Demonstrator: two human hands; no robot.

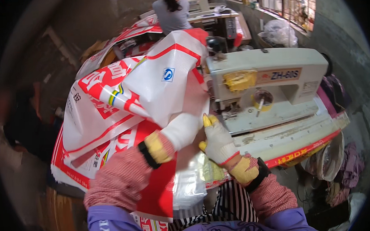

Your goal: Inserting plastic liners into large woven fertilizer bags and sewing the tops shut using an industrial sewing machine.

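A large white woven plastic sack (175, 91) with red, yellow and blue print is bunched up in front of me, beside the sewing machine (270, 69). My left hand (183, 130), in a white knit glove, is closed on its near right edge; motion blurs the fingers. Close beside it, my right hand (217, 137) pinches the same edge between yellow-tipped glove fingers. Both hands sit just left of the machine's needle end. Below them, a translucent plastic liner (188, 186) hangs over my lap, next to a red sack panel.
A worn machine table (278, 140) with a red front strip extends to the right. Yellow tape (239, 81) wraps part of the machine head. Farther back, a person (172, 11) sits at another machine. Clear plastic bags (277, 33) lie below the window; cloths (351, 165) hang at right.
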